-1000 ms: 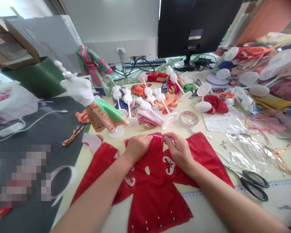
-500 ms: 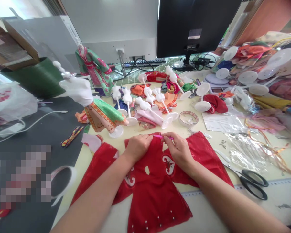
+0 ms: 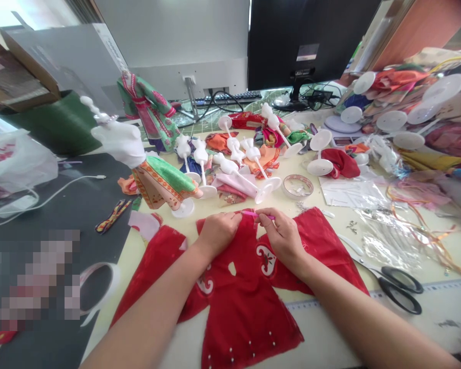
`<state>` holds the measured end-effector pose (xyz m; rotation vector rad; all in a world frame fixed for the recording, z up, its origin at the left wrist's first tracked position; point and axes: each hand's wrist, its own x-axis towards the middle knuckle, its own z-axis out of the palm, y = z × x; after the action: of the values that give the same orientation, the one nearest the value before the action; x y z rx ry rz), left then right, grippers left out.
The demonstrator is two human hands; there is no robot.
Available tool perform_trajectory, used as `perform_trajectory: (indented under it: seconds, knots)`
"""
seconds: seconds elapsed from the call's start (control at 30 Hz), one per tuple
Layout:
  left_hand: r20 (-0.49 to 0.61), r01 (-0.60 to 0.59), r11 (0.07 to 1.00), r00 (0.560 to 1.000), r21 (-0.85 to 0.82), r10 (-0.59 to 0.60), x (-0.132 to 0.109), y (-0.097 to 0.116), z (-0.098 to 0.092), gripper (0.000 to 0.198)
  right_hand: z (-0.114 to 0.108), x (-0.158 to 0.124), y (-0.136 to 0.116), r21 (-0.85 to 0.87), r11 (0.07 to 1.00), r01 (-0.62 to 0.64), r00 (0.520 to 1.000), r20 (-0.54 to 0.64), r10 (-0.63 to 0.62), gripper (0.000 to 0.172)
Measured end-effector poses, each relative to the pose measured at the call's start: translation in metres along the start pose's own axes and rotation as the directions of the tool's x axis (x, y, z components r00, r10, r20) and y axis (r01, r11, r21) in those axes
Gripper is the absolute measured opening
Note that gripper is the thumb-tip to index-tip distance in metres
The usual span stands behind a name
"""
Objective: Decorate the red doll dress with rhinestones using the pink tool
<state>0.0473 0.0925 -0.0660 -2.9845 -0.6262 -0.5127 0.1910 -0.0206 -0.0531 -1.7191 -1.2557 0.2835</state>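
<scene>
A small red garment lies spread on the table, with white leaf-shaped patches and several white beads near its lower hem. At its top edge my left hand is closed, its fingers pinching the red cloth. My right hand pinches a slim pink stick-like thing, which lies across the garment's top edge and reaches toward the left fingertips. Whether it is a tool or a strip I cannot make out. My fingers hide part of it.
Black-handled scissors lie at the right by a ruler. Several white mannequins with cloth lie beyond my hands, near a tape roll. A dressed mannequin stands at the left. Monitors line the back.
Hardly anything differs. The whole view has shifted very slightly, and both hands keep their hold at the garment's top edge.
</scene>
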Motion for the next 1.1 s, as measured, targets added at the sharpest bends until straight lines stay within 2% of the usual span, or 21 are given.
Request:
perform_trajectory:
  seconds: [0.33,0.63,0.87,1.1]
  knots:
    - [-0.001,0.194,0.951,0.98,-0.24,-0.2,0.002,-0.005,0.003,0.021,-0.001,-0.001,0.0,0.047,0.999,0.006,0.999,-0.046,-0.004,0.021]
    - [0.042,0.297,0.872,0.951,-0.39,-0.305,0.004,-0.004,-0.003,0.022,-0.001,-0.001,-0.001,0.038,0.999,0.003,0.999,-0.036,-0.002,0.021]
    - [0.058,0.409,0.756,0.894,-0.512,-0.445,0.005,-0.009,-0.003,0.019,-0.001,-0.001,-0.002,0.042,0.999,0.025,0.999,-0.043,-0.023,0.021]
    - [0.115,0.471,0.661,0.854,-0.584,-0.507,0.006,-0.01,-0.004,0.023,0.0,-0.002,0.0,0.048,0.997,0.054,0.998,-0.028,-0.052,0.018]
